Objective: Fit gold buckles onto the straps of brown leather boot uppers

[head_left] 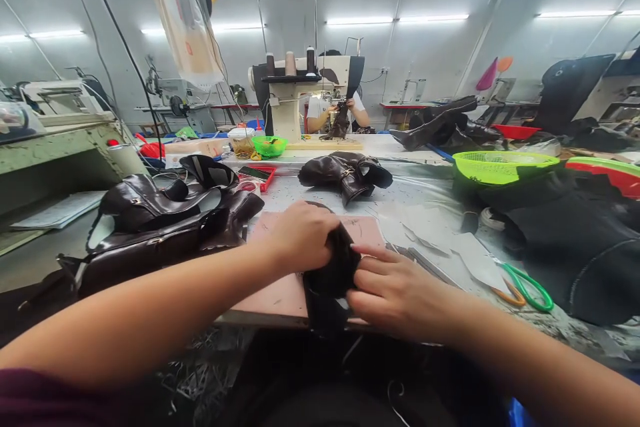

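A dark leather boot upper [327, 303] hangs over the near edge of a pink board [273, 300], held between both of my hands. My left hand [306, 235] is closed round its upper part, with the fingertips hidden in the dark material. From the right, my right hand [393, 283] pinches the side edge of the same piece, its fingers curled and the index finger stretched along it. Beyond the board lies another glossy brown boot upper [345, 173] with a buckle. Several more brown boot uppers [150, 233] are piled at the left.
Green-handled scissors [530, 287] and white scraps [477, 260] lie at the right beside black material [580, 247]. A lime basket [505, 167] stands behind them. Across the bench, a person [320, 113] works at a sewing machine [287, 103]. A red tray [263, 177] sits mid-bench.
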`<action>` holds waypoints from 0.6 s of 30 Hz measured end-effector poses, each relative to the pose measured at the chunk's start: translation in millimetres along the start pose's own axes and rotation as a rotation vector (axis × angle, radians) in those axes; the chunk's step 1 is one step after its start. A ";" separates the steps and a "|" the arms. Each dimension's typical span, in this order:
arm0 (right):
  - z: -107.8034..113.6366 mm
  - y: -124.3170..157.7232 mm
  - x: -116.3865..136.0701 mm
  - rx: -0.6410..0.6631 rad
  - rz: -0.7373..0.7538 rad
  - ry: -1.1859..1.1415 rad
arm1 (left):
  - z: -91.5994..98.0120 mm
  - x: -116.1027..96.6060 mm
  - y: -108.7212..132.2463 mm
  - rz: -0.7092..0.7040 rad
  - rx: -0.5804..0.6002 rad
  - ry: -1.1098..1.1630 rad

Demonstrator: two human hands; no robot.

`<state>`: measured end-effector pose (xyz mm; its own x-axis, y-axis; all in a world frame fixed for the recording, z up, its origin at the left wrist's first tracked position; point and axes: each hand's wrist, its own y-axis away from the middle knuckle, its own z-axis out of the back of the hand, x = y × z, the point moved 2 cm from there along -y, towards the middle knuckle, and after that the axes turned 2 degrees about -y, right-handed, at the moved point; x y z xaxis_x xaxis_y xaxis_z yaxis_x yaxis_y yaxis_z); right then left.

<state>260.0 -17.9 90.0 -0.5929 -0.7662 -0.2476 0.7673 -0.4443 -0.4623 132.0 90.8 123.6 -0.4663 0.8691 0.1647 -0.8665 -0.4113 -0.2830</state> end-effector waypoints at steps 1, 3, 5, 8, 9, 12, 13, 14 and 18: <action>0.9 -1.2 1.9 -0.029 0.008 -0.012 | 0.7 -4.6 1.8 -0.011 -0.012 -0.012; 4.1 -2.1 4.8 -0.134 -0.037 -0.025 | 2.4 -13.1 6.1 -0.044 -0.036 -0.040; 8.2 -1.3 6.1 -0.244 -0.133 -0.006 | 3.7 -19.2 11.3 -0.077 -0.057 -0.073; 12.0 0.4 7.8 -0.296 -0.173 0.026 | 5.9 -23.1 21.1 -0.103 -0.143 -0.105; 12.5 0.8 8.4 -0.298 -0.159 0.028 | 7.2 -23.3 24.8 -0.091 -0.200 -0.121; 12.3 1.9 9.6 -0.309 -0.155 0.044 | 10.0 -21.2 35.4 0.005 -0.327 -0.163; 11.9 2.2 10.0 -0.314 -0.162 0.052 | 9.9 -19.9 38.0 0.053 -0.318 -0.143; 11.6 2.5 10.7 -0.322 -0.166 0.059 | 9.1 -18.4 39.9 0.108 -0.288 -0.091; 12.4 3.5 13.1 -0.336 -0.157 0.051 | -0.6 -15.6 42.3 0.308 -0.084 0.411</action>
<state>257.9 -35.3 95.7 -0.7150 -0.6728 -0.1899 0.5482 -0.3709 -0.7496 102.7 60.1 108.6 -0.5741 0.7544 -0.3184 -0.6748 -0.6561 -0.3378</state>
